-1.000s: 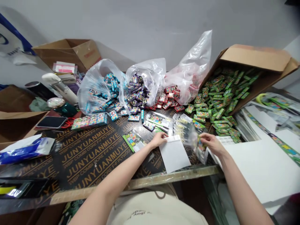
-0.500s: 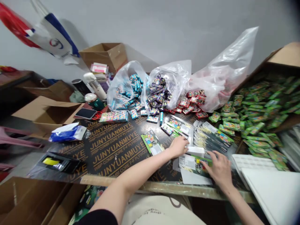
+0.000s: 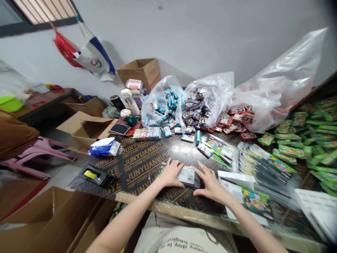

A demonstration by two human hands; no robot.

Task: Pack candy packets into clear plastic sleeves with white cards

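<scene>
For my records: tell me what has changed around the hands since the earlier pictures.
Both hands have come together: the left hand and right hand now rest on a small labelled packet near the table's front edge. The white sheet and green printed card now lie right of them. The plastic bags of packs stayed in place.

Flat packet (image 3: 187,176): one, between left hand (image 3: 171,173) and right hand (image 3: 210,183) (fingers spread); printed plywood board (image 3: 143,168) beneath it, bag of blue packets (image 3: 158,112) beyond it.

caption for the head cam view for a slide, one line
Left hand and right hand flank a small wrapped packet on printed plywood, clear bags of colourful packets behind
</scene>
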